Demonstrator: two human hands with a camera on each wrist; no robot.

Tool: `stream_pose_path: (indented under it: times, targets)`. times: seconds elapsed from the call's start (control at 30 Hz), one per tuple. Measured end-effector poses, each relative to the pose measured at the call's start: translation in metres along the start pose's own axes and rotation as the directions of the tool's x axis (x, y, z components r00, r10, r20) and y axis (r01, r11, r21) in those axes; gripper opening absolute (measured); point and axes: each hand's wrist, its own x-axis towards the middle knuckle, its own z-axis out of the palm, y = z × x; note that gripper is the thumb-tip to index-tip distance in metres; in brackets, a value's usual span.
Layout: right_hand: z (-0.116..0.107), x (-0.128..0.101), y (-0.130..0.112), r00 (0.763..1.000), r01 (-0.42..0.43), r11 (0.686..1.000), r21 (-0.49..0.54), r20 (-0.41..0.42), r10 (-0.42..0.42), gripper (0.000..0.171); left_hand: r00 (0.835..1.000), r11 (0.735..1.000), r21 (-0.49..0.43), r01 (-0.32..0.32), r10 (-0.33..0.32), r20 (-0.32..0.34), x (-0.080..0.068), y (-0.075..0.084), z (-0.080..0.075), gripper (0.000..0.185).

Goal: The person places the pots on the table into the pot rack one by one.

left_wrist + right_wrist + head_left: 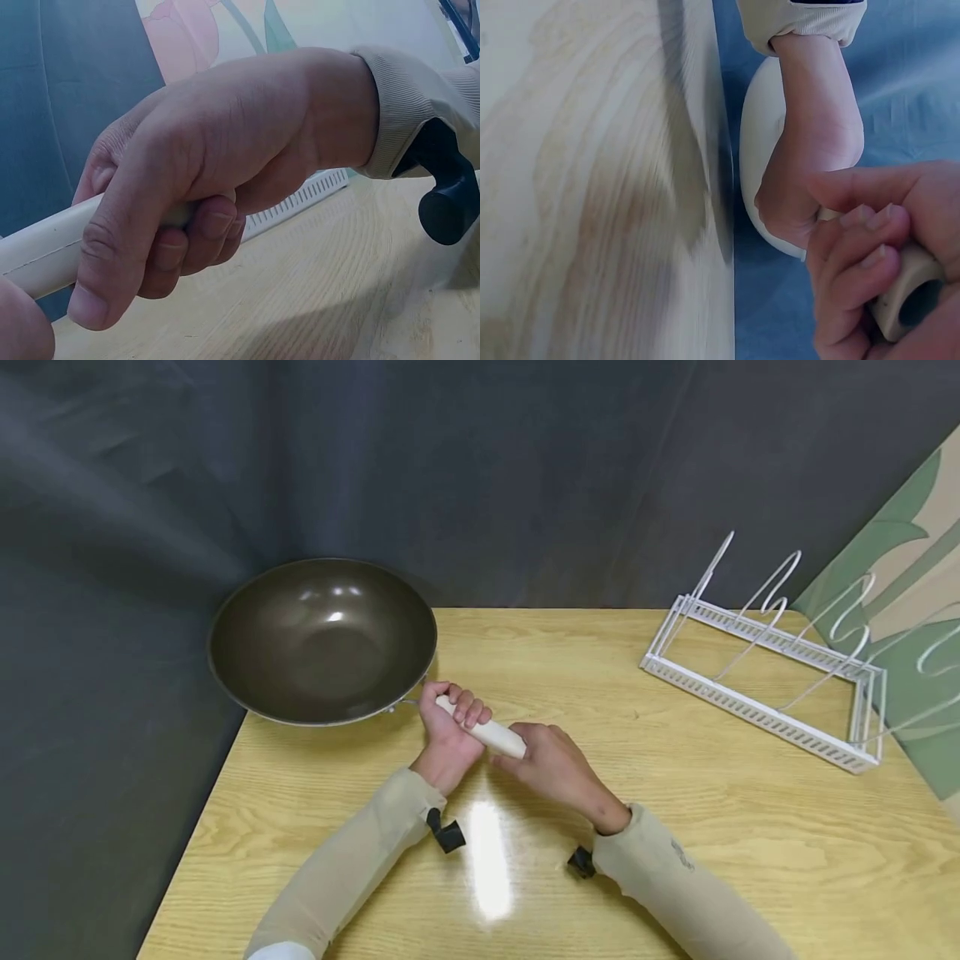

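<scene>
One pale wooden table (750, 827), dark backdrop (480, 460) behind

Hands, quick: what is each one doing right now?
Left hand: grips the wok's pale handle near the bowl.
Right hand: grips the handle's free end.

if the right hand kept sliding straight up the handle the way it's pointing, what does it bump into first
Most likely the left hand. The right hand grips the free end of the pale wok handle, and the left hand is wrapped round the same handle just ahead, nearer the wok's bowl. The gap between them looks small.
</scene>
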Motion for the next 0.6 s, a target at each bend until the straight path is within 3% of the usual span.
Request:
stream_pose_path:
  times: [0.6]
  targets:
    - [0.004, -0.017, -0.005, 0.997, 0.019, 0.997, 0.071, -0.07, -0.014, 0.017, 0.998, 0.997, 0.083, 0.011, -0.016, 0.057, -0.012, -0.001, 0.009, 0.035]
